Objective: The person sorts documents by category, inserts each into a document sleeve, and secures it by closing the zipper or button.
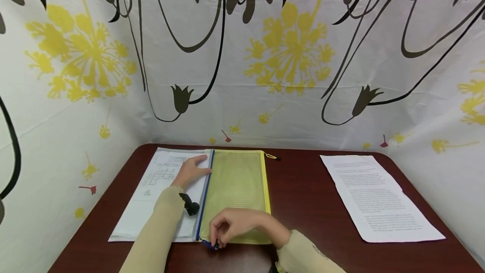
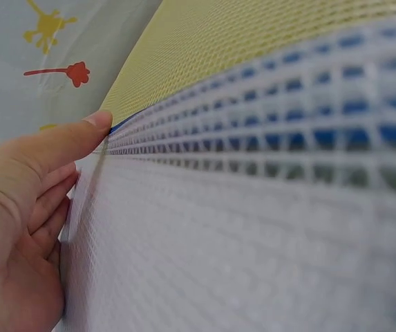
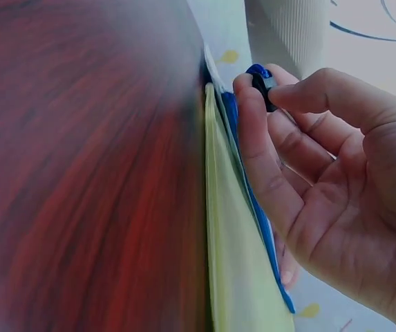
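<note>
A mesh zip pouch with a blue zipper edge (image 1: 206, 193) lies on the left of the table, with printed and drawn sheets (image 1: 161, 169) showing through it. Its right side overlaps a yellow mesh zip pouch (image 1: 238, 172). My left hand (image 1: 190, 173) rests near the far end of the blue edge, thumb extended along it in the left wrist view. At the near end, my right hand (image 1: 240, 223) pinches a blue and black zipper pull (image 3: 261, 86) between thumb and fingers. The yellow pouch lies just under that hand.
Printed paper sheets (image 1: 379, 197) lie on the right of the dark wooden table (image 1: 303, 205). A yellow loop with a black zipper pull (image 1: 273, 156) sticks out at the yellow pouch's far right corner. Patterned fabric (image 1: 242, 66) hangs behind the table.
</note>
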Demonstrator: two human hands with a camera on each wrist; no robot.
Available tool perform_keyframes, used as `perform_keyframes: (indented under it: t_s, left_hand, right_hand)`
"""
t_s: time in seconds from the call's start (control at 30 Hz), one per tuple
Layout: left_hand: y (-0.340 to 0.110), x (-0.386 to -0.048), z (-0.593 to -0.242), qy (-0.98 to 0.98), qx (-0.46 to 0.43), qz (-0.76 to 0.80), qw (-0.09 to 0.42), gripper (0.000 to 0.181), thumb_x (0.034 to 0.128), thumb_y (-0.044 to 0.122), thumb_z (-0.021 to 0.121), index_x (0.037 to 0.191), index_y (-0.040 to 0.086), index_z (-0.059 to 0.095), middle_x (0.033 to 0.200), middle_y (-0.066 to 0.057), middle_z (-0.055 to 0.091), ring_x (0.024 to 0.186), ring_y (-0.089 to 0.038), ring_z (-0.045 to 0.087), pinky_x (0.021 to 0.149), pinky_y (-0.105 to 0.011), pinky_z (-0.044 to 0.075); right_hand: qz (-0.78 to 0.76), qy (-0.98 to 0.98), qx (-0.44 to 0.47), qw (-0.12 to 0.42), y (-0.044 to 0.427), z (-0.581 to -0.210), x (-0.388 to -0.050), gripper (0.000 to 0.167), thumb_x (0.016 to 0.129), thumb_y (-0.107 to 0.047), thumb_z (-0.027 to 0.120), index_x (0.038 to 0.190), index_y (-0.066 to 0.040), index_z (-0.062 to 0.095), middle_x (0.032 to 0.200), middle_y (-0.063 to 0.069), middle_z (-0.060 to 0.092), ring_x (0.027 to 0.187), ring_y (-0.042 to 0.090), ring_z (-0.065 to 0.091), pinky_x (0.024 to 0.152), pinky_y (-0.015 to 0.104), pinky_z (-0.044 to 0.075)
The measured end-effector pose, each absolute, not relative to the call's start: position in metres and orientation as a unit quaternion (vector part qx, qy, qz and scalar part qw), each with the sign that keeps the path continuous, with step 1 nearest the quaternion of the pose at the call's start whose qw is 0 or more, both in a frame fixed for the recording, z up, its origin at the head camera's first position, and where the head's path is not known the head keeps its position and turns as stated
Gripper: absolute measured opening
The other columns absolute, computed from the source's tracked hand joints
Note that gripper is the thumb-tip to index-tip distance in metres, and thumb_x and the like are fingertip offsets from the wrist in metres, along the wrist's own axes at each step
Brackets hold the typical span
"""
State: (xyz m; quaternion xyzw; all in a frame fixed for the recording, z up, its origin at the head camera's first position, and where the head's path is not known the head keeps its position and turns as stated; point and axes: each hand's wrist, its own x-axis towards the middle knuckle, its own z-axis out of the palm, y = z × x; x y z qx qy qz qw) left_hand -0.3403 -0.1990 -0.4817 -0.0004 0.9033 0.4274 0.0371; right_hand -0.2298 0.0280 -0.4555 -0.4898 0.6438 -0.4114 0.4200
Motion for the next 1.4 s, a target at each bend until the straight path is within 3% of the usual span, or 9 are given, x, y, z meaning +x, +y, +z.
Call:
perform_keyframes:
  t_s: [0.27, 0.53, 0.8, 1.13, 1.4]
  left_hand:
    - [-0.197, -0.341, -0.484, 0.903, -0.001, 0.428, 0.041, 0.072, 0.0846, 0.033, 0.077, 0.148, 0.017, 0.048, 0.158, -0.014, 0.04, 0.148, -0.037, 0.032, 0.123, -0.055, 0.024]
    - [-0.199, -0.342, -0.48, 0.904, 0.011, 0.423, 0.063, 0.077, 0.0845, 0.034, 0.078, 0.151, 0.017, 0.043, 0.16, -0.015, 0.036, 0.149, -0.039, 0.029, 0.124, -0.056, 0.023]
    - [-0.202, -0.341, -0.471, 0.924, 0.062, 0.373, 0.053, 0.075, 0.0874, 0.027, 0.076, 0.15, 0.003, 0.042, 0.157, -0.02, 0.039, 0.148, -0.041, 0.031, 0.123, -0.055, 0.024]
    - [-0.226, -0.336, -0.458, 0.935, 0.085, 0.336, 0.074, 0.071, 0.0926, 0.02, 0.069, 0.151, -0.004, 0.035, 0.157, -0.025, 0.035, 0.147, -0.046, 0.028, 0.122, -0.058, 0.022]
    - [-0.239, -0.334, -0.462, 0.938, 0.094, 0.326, 0.079, 0.066, 0.0953, 0.016, 0.063, 0.151, -0.006, 0.034, 0.157, -0.028, 0.033, 0.146, -0.048, 0.026, 0.121, -0.061, 0.023]
  right_hand:
    - [-0.431, 0.685, -0.444, 0.385, 0.045, -0.46, -0.231, 0.019, 0.086, 0.013, 0.055, 0.103, 0.01, 0.065, 0.098, 0.034, 0.066, 0.073, -0.001, 0.064, 0.074, 0.018, 0.058]
    - [-0.448, 0.702, -0.41, 0.372, 0.053, -0.461, -0.232, 0.02, 0.091, 0.013, 0.053, 0.107, 0.009, 0.064, 0.097, 0.033, 0.066, 0.076, 0.001, 0.064, 0.074, 0.019, 0.059]
    - [-0.473, 0.713, -0.38, 0.352, 0.066, -0.454, -0.233, 0.013, 0.094, -0.002, 0.063, 0.105, 0.006, 0.067, 0.098, 0.029, 0.069, 0.08, 0.007, 0.067, 0.075, 0.024, 0.061]
    - [-0.465, 0.744, -0.383, 0.289, 0.112, -0.447, -0.241, 0.018, 0.097, -0.014, 0.064, 0.107, 0.001, 0.068, 0.1, 0.018, 0.071, 0.087, 0.007, 0.067, 0.08, 0.023, 0.058]
    - [-0.492, 0.755, -0.344, 0.263, 0.156, -0.44, -0.242, 0.02, 0.097, -0.011, 0.063, 0.108, 0.005, 0.066, 0.102, 0.025, 0.068, 0.091, 0.025, 0.069, 0.082, 0.03, 0.06]
